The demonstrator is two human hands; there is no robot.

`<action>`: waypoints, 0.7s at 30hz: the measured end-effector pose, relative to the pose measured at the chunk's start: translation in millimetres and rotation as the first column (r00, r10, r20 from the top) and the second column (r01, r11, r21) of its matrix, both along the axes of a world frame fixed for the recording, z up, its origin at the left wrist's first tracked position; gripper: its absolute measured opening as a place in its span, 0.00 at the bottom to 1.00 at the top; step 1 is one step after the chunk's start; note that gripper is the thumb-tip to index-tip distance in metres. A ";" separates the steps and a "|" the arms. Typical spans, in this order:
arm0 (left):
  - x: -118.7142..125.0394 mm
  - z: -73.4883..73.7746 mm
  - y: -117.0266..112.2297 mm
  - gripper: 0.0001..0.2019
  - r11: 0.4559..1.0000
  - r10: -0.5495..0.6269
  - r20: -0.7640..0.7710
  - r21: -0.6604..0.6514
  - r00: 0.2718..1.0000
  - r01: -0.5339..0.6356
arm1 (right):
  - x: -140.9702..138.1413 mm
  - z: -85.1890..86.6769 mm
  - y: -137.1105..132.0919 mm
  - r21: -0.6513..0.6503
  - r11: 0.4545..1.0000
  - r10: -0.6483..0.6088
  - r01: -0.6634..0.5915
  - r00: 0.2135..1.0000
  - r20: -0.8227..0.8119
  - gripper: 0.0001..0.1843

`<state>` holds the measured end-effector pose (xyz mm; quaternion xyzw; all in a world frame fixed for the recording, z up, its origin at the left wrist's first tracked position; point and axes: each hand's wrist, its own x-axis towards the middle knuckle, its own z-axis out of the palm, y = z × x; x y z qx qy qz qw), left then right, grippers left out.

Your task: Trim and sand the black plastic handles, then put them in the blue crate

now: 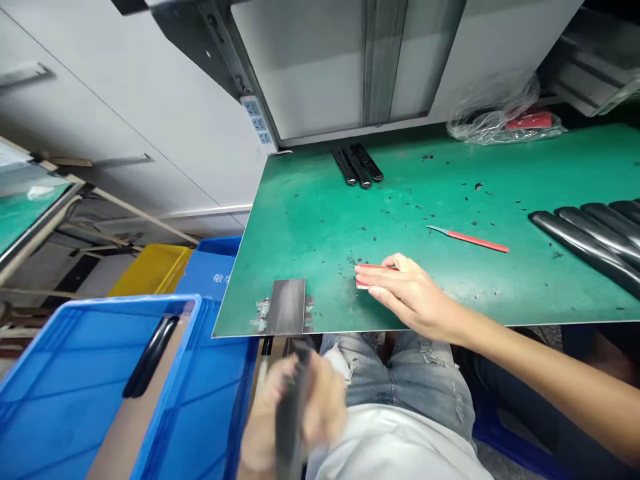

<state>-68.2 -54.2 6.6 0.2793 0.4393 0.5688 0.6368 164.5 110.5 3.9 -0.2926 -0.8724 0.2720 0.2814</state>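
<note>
Blurred by motion, my left hand (320, 407) is closed around a long black plastic piece (289, 433) in front of the table edge. My right hand (417, 300) rests on the green table (310, 220), its fingers together over a small flat red block (361, 285). That block is mostly covered by the fingers, so its kind is hidden. Beyond this hand lies a craft knife (477, 241) with a red handle and its blade pointing left. A dark rectangular sheet (287, 305), taped down at the table's front left edge, is just beyond my left hand.
Several black shavings dot the tabletop. Three black pieces (359, 170) lie at the back, and several longer glossy ones (585, 247) at the right. A blue bin (193, 310) at the left holds one black piece (150, 360). Plastic wrapping (493, 123) sits back right.
</note>
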 end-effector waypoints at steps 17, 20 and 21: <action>51.3 -15.9 8.1 0.33 0.800 0.597 0.048 -0.120 0.801 -0.588 | -62.8 -23.6 -95.1 0.499 0.855 -0.015 -0.144 0.954 0.301 0.36; 29.0 -26.8 -9.9 0.37 0.728 0.684 -0.027 -0.040 0.729 -0.684 | -65.2 -20.7 -52.6 0.439 0.863 0.009 -0.250 0.877 0.481 0.31; 19.1 -32.1 -17.3 0.34 0.678 0.734 -0.060 0.010 0.676 -0.735 | -66.9 -20.1 -43.6 0.434 0.870 -0.041 -0.233 0.844 0.534 0.30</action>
